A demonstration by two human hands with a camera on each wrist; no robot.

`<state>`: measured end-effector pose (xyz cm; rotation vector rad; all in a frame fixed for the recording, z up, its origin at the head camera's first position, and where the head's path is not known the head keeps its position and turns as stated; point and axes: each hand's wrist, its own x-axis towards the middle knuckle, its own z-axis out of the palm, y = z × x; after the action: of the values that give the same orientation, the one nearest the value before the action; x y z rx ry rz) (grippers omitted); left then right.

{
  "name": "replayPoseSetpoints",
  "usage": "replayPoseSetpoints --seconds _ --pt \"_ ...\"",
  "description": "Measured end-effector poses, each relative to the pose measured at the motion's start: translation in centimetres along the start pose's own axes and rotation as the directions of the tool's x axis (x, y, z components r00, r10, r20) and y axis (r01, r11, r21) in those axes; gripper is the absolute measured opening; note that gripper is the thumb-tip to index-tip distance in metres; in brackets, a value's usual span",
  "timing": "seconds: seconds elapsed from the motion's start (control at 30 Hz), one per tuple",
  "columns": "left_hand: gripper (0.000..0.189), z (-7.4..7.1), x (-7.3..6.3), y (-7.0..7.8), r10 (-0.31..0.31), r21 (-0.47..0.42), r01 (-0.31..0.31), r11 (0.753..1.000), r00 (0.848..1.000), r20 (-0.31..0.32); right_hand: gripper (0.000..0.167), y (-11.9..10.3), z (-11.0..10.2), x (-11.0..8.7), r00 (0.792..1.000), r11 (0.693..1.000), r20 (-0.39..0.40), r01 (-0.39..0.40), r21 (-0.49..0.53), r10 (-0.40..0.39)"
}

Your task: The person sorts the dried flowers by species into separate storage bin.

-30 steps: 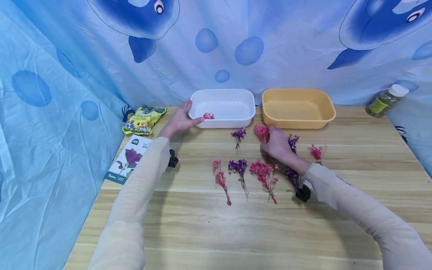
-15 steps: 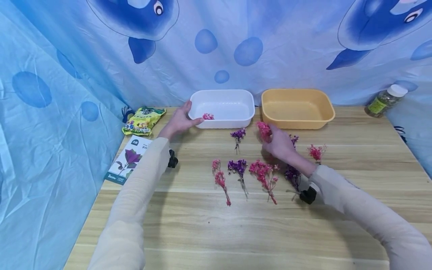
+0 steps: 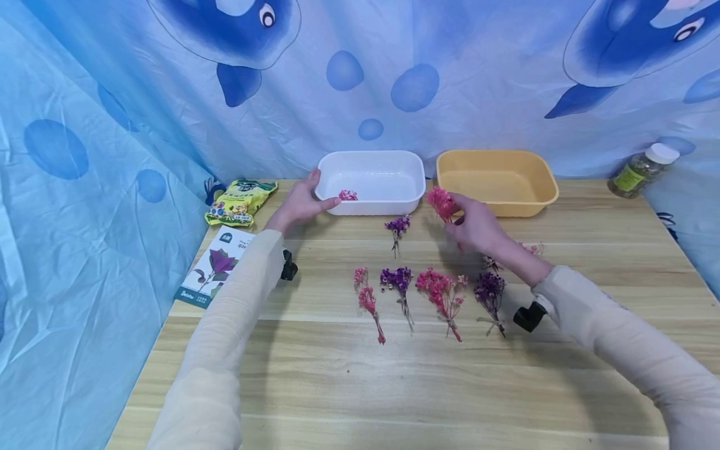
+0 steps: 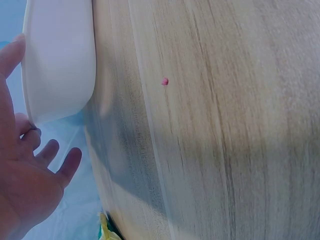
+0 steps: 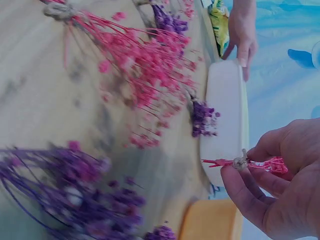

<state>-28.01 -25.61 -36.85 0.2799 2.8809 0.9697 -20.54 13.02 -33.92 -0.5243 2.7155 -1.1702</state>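
My left hand [image 3: 298,205] grips the left end of a white plastic basin [image 3: 378,208], thumb over its front rim. Inside that basin lies a bunch of pink dried flowers [image 3: 347,195], partly hidden by the front wall. My right hand [image 3: 478,230] pinches another pink dried flower bunch [image 3: 440,202] by its tied stems, above the table between the white basin and a yellow basin [image 3: 500,208]. The right wrist view shows the twine knot [image 5: 241,163] at the fingertips. Below lie purple bunches [image 3: 397,278] and pink bunches [image 3: 439,287], in loose rows.
At the left stand a yellow snack-like packet [image 3: 240,201] and a flower-printed card [image 3: 214,265]. A white-capped jar [image 3: 644,170] leans at the far right. One pink bunch [image 3: 533,249] is mostly covered by my right forearm. A blue curtain [image 3: 371,75] hangs behind the table.
My right hand has lifted the pink dried flower bunch off the table and moved slightly right and back, uncovering a purple bunch. My left hand stays on the white basin.
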Motion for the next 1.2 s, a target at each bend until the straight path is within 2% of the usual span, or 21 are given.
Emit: replayPoseSetpoints --seconds 0.2,0.37,0.73,0.93,1.2 --pt "0.105 0.0 0.0 -0.1 -0.004 -0.001 0.004 1.000 1.000 -0.001 0.064 -1.1 -1.3 1.9 0.997 0.994 0.000 0.082 -0.075 -0.083" --pt "0.105 -0.1 -0.1 -0.2 -0.007 -0.020 0.007 1.000 1.000 -0.005 0.061 -2.5 -1.9 4.0 0.988 0.980 0.033 0.155 -0.127 -0.152" --pt "0.105 0.0 -0.3 -0.3 -0.008 -0.021 0.008 1.000 1.000 -0.005 0.064 -5.9 -0.9 9.7 0.970 0.948 0.182 0.204 -0.245 -0.162" --pt "0.105 0.1 -0.2 -0.1 -0.004 -0.018 0.003 1.000 1.000 -0.013 0.065 -6.4 0.3 12.1 0.965 0.949 0.216 0.203 -0.239 -0.152" --pt "0.105 0.2 -0.2 0.0 -0.002 -0.023 0.001 1.000 1.000 -0.021 0.066 -6.7 1.9 14.2 0.956 0.954 0.260 0.194 -0.229 -0.132"
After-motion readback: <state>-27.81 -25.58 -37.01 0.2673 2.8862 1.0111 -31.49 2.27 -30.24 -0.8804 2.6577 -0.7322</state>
